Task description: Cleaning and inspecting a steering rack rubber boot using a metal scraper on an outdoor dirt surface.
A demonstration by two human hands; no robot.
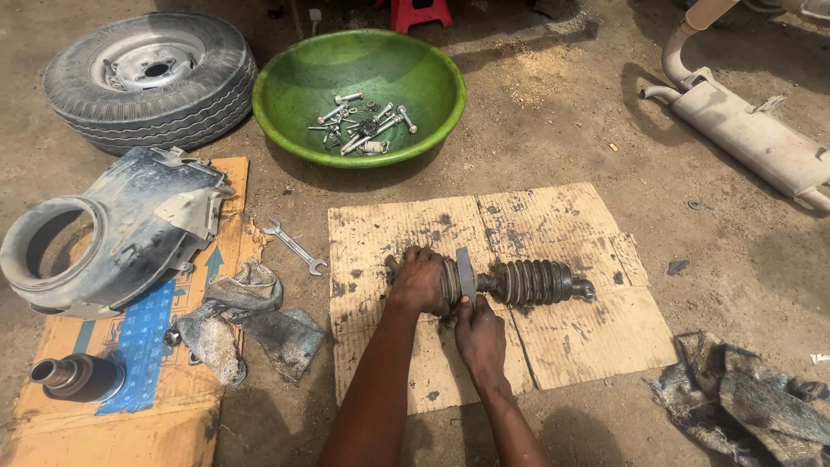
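A greasy drive shaft with a ribbed black rubber boot (532, 281) lies across a stained cardboard sheet (562, 346) on the dirt ground. My left hand (417, 278) is wrapped around the shaft's left end, covering it. My right hand (480, 333) sits just below the shaft and grips a flat grey metal tool (466, 272), whose blade stands upright against the shaft between the left end and the boot.
A green basin (285, 95) with several bolts sits behind. A wheel (151, 78), a grey plastic housing (104, 233), a spanner (296, 247), rags (246, 324), a joint cup (78, 378) lie left. An exhaust muffler (752, 134) is far right, another rag (752, 406) near right.
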